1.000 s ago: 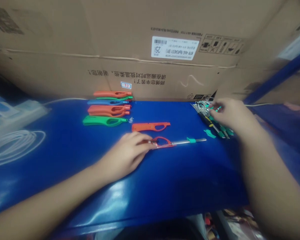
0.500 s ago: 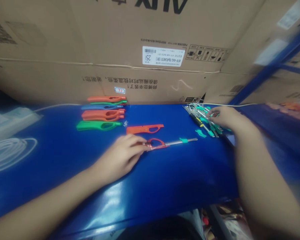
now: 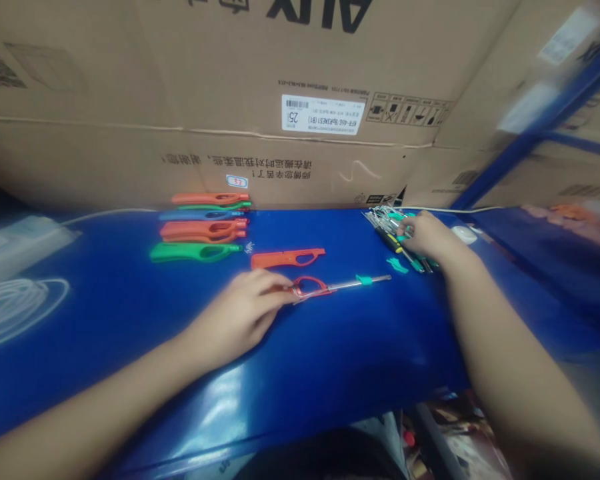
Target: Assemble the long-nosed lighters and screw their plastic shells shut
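Observation:
My left hand (image 3: 240,310) rests on the blue table (image 3: 330,353), its fingers closed on the rear end of a half-built lighter (image 3: 330,287): an orange trigger loop with a long metal tube and a teal clip. An orange handle shell (image 3: 287,257) lies just behind it. My right hand (image 3: 427,237) reaches to the far right into a pile of metal tubes with teal clips (image 3: 393,227). Its fingers curl down into the pile, and what they hold is hidden. A loose teal clip (image 3: 397,265) lies beside that pile.
Several orange, green and blue lighter handles (image 3: 205,230) lie in a row at the back left. Large cardboard boxes (image 3: 280,100) wall off the back of the table. A coil of white tubing (image 3: 15,303) and a clear bag sit at the left.
My right hand has drawn a little nearer along the tube pile and curled its fingers. The view tilted up slightly. My left hand stays on the lighter.

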The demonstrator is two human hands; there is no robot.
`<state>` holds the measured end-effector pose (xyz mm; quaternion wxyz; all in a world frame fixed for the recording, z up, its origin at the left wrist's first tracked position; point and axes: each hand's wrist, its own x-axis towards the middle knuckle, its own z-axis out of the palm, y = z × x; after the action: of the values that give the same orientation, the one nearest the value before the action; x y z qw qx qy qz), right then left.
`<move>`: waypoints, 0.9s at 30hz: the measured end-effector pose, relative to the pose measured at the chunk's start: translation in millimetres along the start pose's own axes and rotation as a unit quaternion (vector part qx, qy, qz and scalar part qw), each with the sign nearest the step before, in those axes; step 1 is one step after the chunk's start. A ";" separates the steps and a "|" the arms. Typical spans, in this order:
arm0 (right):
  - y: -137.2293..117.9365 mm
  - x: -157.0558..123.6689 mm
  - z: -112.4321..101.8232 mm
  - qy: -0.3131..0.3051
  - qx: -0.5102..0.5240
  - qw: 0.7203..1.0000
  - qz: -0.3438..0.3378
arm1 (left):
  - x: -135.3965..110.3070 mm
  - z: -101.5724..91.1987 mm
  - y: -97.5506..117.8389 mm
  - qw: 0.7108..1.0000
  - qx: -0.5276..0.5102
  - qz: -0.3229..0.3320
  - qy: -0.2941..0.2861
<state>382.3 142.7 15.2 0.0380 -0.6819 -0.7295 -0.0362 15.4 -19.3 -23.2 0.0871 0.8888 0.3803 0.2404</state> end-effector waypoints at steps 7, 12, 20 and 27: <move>-26.7 -13.3 -20.7 0.121 0.170 0.977 -0.039 | 0.3 -0.7 0.2 1.000 -0.005 0.000 -0.008; -75.8 -42.1 -18.1 0.063 0.344 0.921 -0.170 | 0.5 -3.1 1.0 1.000 -0.012 -0.002 -0.018; -113.9 -73.5 -0.8 0.036 0.283 0.895 -0.342 | 0.0 -2.8 1.6 0.999 -0.024 -0.018 -0.024; -109.4 -71.4 0.6 -0.006 0.233 0.919 -0.318 | 2.6 -1.9 1.7 0.999 -0.035 -0.027 -0.019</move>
<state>278.0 64.6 6.9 0.1783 -0.3863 -0.8958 0.1288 17.1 -18.6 -20.0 0.1313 0.8790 0.3939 0.2343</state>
